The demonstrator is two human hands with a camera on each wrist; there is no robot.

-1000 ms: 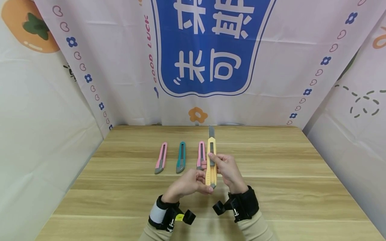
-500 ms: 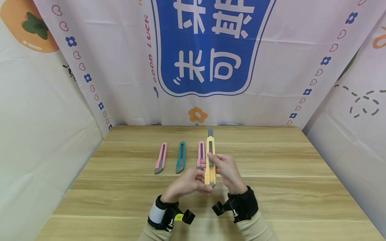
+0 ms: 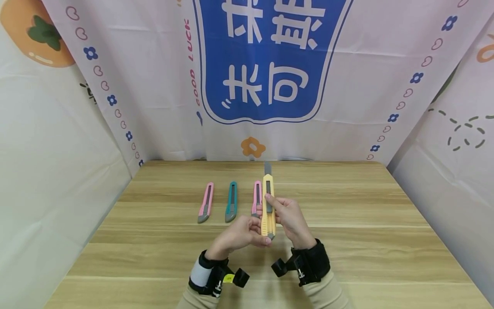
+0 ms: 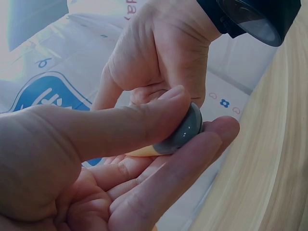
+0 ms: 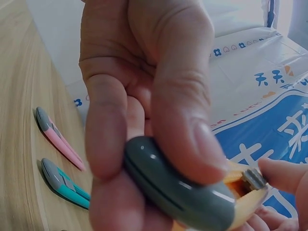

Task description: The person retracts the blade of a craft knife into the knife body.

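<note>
A yellow utility knife (image 3: pixel 265 223) is held upright in the head view, its grey blade (image 3: pixel 268 168) extended at the top. My left hand (image 3: pixel 241 234) pinches the lower end between thumb and fingers. In the left wrist view, that thumb lies against the grey end cap (image 4: pixel 180 134). My right hand (image 3: pixel 290 216) grips the knife's middle from the right, thumb on the grey slider area. Right-hand fingers behind the handle are partly hidden. Directly behind the knife lies a pink utility knife (image 3: pixel 257 193), its lower part partly covered by fingers.
Left of the hands, a teal utility knife (image 3: pixel 231 201) and another pink utility knife (image 3: pixel 206 202) lie side by side on the wooden table (image 3: pixel 154 249). A printed white cloth (image 3: pixel 166 128) hangs behind the table's far edge. Further cloth stands at both sides.
The yellow utility knife has shifted slightly left in both hands. Both grips look the same, the blade stays extended, and the knives on the table have not moved.
</note>
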